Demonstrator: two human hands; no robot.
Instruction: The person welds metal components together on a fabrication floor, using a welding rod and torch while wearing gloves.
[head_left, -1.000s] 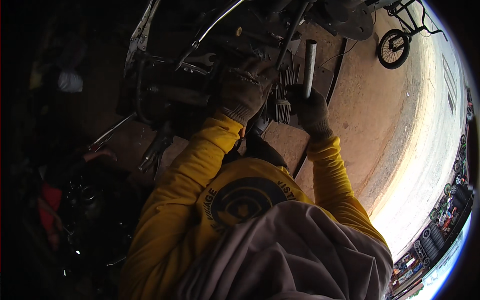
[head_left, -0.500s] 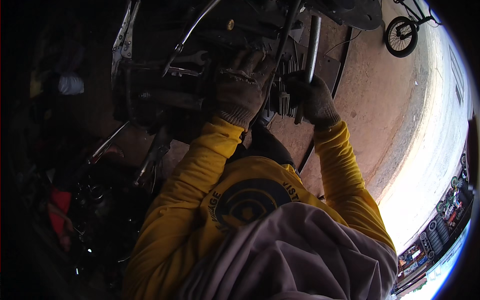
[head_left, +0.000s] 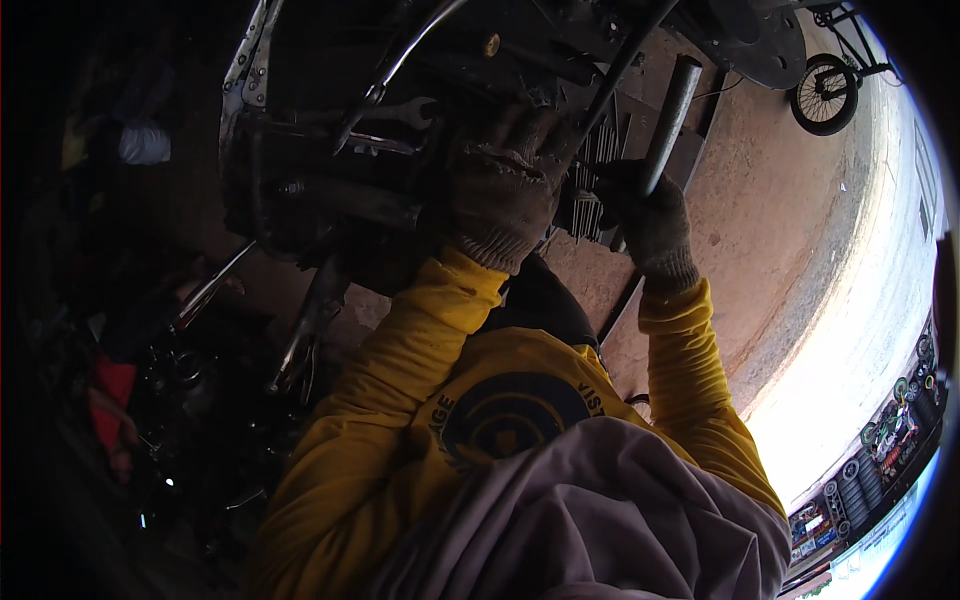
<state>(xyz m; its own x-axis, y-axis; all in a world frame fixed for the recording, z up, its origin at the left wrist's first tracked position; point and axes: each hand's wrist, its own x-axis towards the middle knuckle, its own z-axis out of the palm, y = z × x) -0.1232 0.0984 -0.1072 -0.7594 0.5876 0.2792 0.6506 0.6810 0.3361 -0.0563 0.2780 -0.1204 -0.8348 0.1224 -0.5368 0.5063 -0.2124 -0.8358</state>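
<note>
My right hand (head_left: 655, 228), in a worn brown knit glove, is closed around a grey metal pipe (head_left: 672, 115) whose upper end slants up and to the right. My left hand (head_left: 505, 195) wears a matching glove, with its back turned up. Its fingers curl down onto a dark metal assembly, and what lies under them is hidden in shadow. Between the two hands a row of thin metal bars (head_left: 597, 165) shows beside a long dark rod (head_left: 628, 65). An open-end wrench (head_left: 408, 112) and a curved chrome lever (head_left: 395, 65) lie left of my left hand.
Upper right, a bicycle's front wheel (head_left: 825, 95) stands on the brown floor. Stacked tyres (head_left: 862, 485) line the far right. Long-handled tools (head_left: 215, 285) and a red cloth (head_left: 112, 390) show in the dark left side, with part of another person nearby.
The view has shifted slightly, so most things sit further right and lower. The pipe leans more to the right. Both hands keep their places on the assembly and the pipe.
</note>
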